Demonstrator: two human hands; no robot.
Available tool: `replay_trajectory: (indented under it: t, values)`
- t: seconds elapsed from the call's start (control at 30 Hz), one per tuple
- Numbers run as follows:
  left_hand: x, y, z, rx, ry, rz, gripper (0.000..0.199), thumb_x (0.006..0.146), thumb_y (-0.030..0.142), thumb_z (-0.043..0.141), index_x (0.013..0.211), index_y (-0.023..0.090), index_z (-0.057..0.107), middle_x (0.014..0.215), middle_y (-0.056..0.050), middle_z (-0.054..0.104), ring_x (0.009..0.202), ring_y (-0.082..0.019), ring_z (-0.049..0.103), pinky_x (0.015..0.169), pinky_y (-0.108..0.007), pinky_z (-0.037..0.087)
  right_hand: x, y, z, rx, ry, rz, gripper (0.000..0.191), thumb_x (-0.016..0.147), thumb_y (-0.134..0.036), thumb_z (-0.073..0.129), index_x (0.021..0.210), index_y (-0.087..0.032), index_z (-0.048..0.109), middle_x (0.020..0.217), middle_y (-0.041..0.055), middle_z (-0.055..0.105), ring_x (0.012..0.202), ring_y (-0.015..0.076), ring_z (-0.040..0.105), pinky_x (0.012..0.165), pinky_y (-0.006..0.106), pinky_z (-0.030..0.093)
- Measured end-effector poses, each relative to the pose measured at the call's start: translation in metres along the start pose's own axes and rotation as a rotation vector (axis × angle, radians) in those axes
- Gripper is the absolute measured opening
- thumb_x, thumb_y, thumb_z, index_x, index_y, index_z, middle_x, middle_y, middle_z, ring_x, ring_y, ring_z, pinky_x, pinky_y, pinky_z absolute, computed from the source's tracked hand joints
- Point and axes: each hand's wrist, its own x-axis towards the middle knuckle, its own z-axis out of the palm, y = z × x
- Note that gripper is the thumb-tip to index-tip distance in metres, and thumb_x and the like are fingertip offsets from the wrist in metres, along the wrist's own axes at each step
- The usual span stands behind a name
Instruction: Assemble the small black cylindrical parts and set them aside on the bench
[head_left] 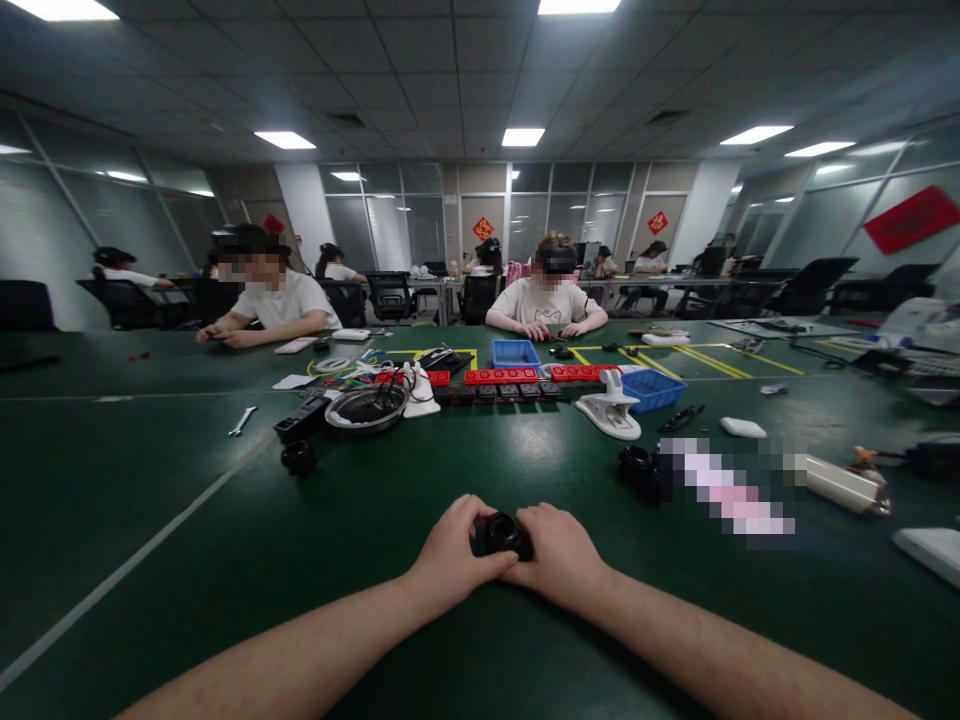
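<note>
Close in front of me, a black round part with a hole in its top rests on or just above the green table. My left hand curls around its left side, thumb across the front. From the right, my right hand closes on the same part, its fingers behind and partly hidden. The exact kind of part cannot be made out. Similar black parts lie apart from my hands: one black ribbed part at the left and another dark part at the right.
Beyond my hands stand a metal bowl, red socket strips, a white clip stand and blue trays. A wrench lies left; a cream cylinder lies right. Two people sit across the table.
</note>
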Motion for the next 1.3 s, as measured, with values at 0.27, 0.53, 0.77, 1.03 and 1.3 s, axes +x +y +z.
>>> replay_trajectory:
  t: [0.27,0.53,0.77,1.03,1.3]
  values:
    - [0.000,0.000,-0.008,-0.043,-0.131,0.078,0.041,0.064,0.027,0.063,0.102,0.023,0.050,0.088,-0.001,0.050,0.075,-0.016,0.046,0.063,-0.024,0.038,0.004,0.016,-0.010,0.368,-0.101,-0.268,0.049,0.060,-0.039,0.067,0.101,-0.019,0.049,0.093,0.0031,0.054,0.085,0.0187,0.048,0.073,0.029,0.036]
    - [0.001,0.004,-0.011,-0.058,-0.177,0.132,0.035,0.068,0.030,0.061,0.100,0.023,0.053,0.095,-0.003,0.050,0.086,-0.019,0.047,0.066,-0.025,0.039,0.011,0.028,-0.008,0.447,-0.206,-0.332,0.026,0.067,-0.032,0.062,0.085,-0.015,0.054,0.083,0.0014,0.054,0.077,0.0155,0.049,0.070,0.026,0.038]
    - [0.002,0.002,-0.010,-0.087,-0.185,0.146,0.036,0.068,0.030,0.060,0.103,0.024,0.052,0.097,-0.004,0.051,0.089,-0.020,0.047,0.069,-0.027,0.040,0.011,0.027,-0.008,0.435,-0.198,-0.323,0.026,0.067,-0.032,0.063,0.084,-0.015,0.054,0.082,0.0012,0.053,0.077,0.0156,0.048,0.070,0.026,0.037]
    - [0.002,0.002,-0.010,-0.066,-0.187,0.114,0.034,0.068,0.027,0.061,0.100,0.022,0.053,0.090,-0.001,0.051,0.077,-0.016,0.047,0.064,-0.025,0.038,0.013,0.029,-0.013,0.482,-0.253,-0.377,0.026,0.067,-0.021,0.063,0.091,-0.015,0.056,0.085,0.0010,0.054,0.079,0.0153,0.047,0.072,0.026,0.036]
    - [0.002,0.002,-0.007,-0.026,-0.178,0.075,0.033,0.065,0.032,0.064,0.095,0.020,0.054,0.084,-0.001,0.048,0.073,-0.015,0.045,0.062,-0.024,0.037,0.012,0.028,-0.009,0.523,-0.246,-0.208,0.029,0.057,-0.026,0.070,0.078,-0.015,0.053,0.075,-0.0029,0.050,0.070,0.0122,0.047,0.058,0.020,0.036]
